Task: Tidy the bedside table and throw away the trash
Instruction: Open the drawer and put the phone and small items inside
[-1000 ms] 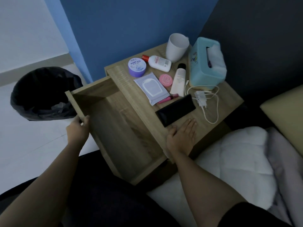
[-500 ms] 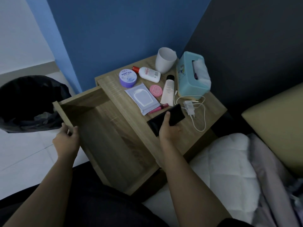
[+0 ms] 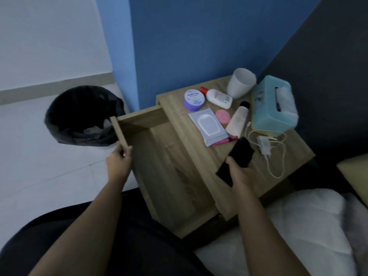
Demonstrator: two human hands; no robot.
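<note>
While the drawer [image 3: 175,176] of the wooden bedside table [image 3: 294,156] stood pulled far out and bare inside, the left hand [image 3: 119,166] gripped the top edge of its front panel, fingers curled over the board. The right hand [image 3: 239,174] was closed around a black phone [image 3: 239,154], holding it by its lower half, tilted, with the upper end raised above the tabletop near the table's front edge. On the tabletop behind it lay a flat pale wipes packet [image 3: 208,126] with a pink lip stick [image 3: 226,140] touching its near corner. Beside the packet sat a small pink round pot [image 3: 223,115] and a pale tube with a black cap [image 3: 238,120] lying flat. Farther back were a purple-lidded jar [image 3: 194,99], a white bottle with a red cap [image 3: 218,97] on its side, and a white cup [image 3: 241,82] upright near the blue wall. A teal tissue box [image 3: 270,110] stood at the right rear, a tissue poking out of its slot. A white charger with its cable [image 3: 265,148] lay looped in front of the box, just right of the phone. On the floor to the left of the drawer stood a bin with a black liner [image 3: 83,116], some crumpled matter inside it. White bedding [image 3: 298,226] filled the lower right.
</note>
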